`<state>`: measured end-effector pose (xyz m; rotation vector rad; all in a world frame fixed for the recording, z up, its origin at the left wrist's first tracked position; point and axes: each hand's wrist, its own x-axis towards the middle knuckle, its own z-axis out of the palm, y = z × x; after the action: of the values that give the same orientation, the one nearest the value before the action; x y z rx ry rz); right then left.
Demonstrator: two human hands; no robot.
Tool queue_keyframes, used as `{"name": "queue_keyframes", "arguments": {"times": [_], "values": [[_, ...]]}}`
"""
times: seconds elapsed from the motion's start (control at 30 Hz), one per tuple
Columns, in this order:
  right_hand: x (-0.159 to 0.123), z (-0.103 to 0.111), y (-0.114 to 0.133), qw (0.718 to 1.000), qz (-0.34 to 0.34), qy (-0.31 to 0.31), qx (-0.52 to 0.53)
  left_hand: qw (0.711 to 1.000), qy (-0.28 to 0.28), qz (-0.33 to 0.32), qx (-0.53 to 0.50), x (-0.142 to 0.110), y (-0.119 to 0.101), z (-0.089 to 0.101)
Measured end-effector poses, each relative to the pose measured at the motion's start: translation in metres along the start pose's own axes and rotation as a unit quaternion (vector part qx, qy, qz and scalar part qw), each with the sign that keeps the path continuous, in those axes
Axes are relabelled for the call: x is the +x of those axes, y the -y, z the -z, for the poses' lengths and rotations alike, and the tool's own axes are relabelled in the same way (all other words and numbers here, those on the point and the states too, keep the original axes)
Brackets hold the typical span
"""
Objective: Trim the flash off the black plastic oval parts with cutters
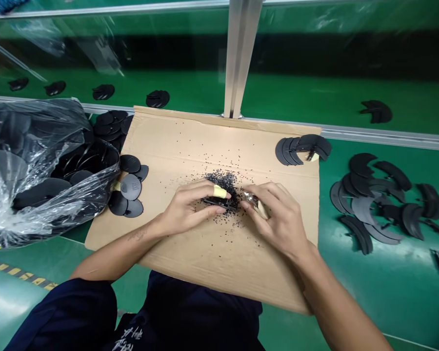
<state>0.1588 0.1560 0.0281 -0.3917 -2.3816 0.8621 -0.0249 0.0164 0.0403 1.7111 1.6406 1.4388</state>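
My left hand (195, 204) is closed on a small black plastic part (219, 203), with yellow tape (220, 191) wrapped round one finger. Just to the right, my right hand (274, 212) grips a small metal tool (251, 198) that looks like nippers; its jaws are partly hidden by the fingers, and a pale yellowish piece shows at the palm. The tool and the black part are close together but apart. Beneath and behind both hands lies a heap of tiny black plastic bits (221, 178), scattered over a cardboard sheet (168, 141).
A clear plastic bag (69, 117) of black discs stands at the left, with loose discs (130, 187) beside it. Curved black pieces (289, 151) lie at the cardboard's far right corner, and more (366, 209) on the green table (417, 312). A metal post (237, 58) rises behind the cardboard.
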Motion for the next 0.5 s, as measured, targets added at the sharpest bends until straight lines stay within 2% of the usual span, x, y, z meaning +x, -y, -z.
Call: {"name": "queue_keyframes", "arguments": {"times": [0.17, 0.5], "values": [[-0.0039, -0.0019, -0.0013, 0.998, 0.039, 0.044, -0.033, 1.000, 0.012, -0.022, 0.005, -0.0014, 0.0034, -0.0017], [-0.0059, 0.0001, -0.0003, 0.996, 0.050, 0.056, -0.042, 0.998, 0.021, -0.053, 0.024, -0.0035, 0.0070, -0.0031]]}}
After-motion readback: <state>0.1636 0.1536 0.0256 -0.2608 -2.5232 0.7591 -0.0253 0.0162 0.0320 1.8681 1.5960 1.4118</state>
